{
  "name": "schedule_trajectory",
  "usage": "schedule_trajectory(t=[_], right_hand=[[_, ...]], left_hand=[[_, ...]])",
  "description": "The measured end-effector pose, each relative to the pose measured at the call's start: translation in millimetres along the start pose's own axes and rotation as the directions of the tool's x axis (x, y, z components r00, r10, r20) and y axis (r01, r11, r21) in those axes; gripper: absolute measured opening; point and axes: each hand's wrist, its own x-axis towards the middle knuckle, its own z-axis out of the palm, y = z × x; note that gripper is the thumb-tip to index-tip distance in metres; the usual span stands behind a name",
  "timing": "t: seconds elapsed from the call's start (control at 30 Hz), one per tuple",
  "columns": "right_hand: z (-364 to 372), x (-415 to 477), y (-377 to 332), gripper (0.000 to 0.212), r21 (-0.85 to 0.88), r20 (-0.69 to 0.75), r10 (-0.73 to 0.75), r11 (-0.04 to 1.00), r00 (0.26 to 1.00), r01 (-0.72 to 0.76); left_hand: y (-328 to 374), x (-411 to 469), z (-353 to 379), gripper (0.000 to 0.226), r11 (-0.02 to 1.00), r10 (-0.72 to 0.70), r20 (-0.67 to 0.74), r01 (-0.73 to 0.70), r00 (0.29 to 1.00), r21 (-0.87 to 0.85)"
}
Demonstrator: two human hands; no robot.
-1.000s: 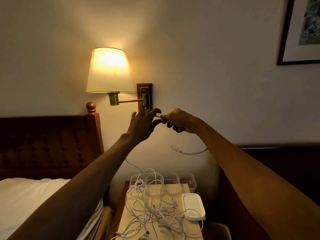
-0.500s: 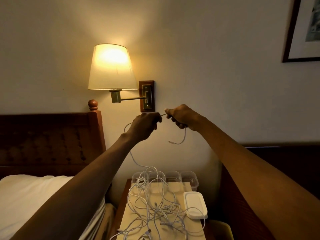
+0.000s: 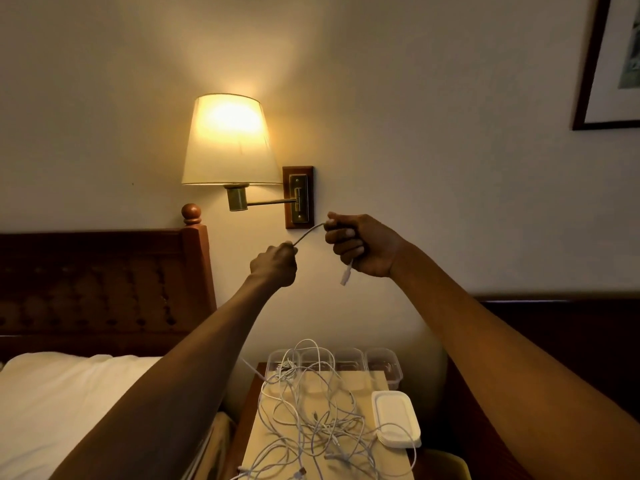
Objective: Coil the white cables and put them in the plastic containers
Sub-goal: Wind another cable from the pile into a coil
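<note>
Coiling of the first cable begins, high above the surface [image 3: 376, 381].
The left hand [image 3: 273, 263] and the right hand [image 3: 363, 245] each pinch one white cable [image 3: 306, 234] in a closed grip, up before the wall. The other cables [image 3: 311, 417] lie tangled mid-surface, and the plastic containers [image 3: 383, 363] stand at its far edge. Half a second ago the hands were closer together. Next, I judge, the left must feed a loop to the right.

White cables [image 3: 313, 422], lower centre; clear containers [image 3: 385, 367]; white lids [image 3: 396, 422]; cream lampshade [image 3: 230, 147]; reddish-brown headboard [image 3: 104, 282], left, with repeating carved pattern; white bedding [image 3: 62, 403].
</note>
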Motion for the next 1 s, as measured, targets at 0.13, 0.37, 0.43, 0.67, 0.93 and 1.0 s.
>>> schedule_trajectory(t=[0.13, 0.37, 0.43, 0.67, 0.93, 1.0], right_hand=[[-7.4, 12.4, 7.5, 0.030, -0.001, -0.191, -0.192, 0.981, 0.963, 0.195], [-25.6, 34.3, 19.4, 0.030, -0.352, -0.476, -0.434, 0.891, 0.765, 0.287], [-32.4, 37.9, 20.8, 0.035, -0.354, -0.482, -0.447, 0.886, 0.754, 0.299], [-45.9, 38.7, 22.3, 0.035, -0.285, -0.457, -0.376, 0.920, 0.806, 0.267], [-44.9, 23.6, 34.7, 0.040, -0.467, -0.189, -0.062, 0.884, 0.980, -0.034], [-44.2, 20.9, 40.1, 0.049, -0.399, -0.140, 0.063, 0.910, 0.988, -0.115]], left_hand=[[17.5, -6.9, 3.4, 0.034, 1.000, -0.023, 0.260, 0.026, 0.965, -0.009], [72.7, -26.9, -39.0, 0.033, 0.944, 0.265, 0.522, -0.329, 0.811, 0.032], [75.9, -29.1, -51.0, 0.031, 0.915, 0.295, 0.530, -0.394, 0.795, 0.081], [74.3, -34.5, -72.0, 0.031, 0.874, 0.448, 0.443, -0.484, 0.776, -0.035], [61.3, -22.2, -81.9, 0.017, 0.766, 0.641, 0.185, -0.608, 0.745, -0.209], [53.8, -17.8, -83.8, 0.012, 0.739, 0.651, 0.065, -0.612, 0.757, -0.281]])
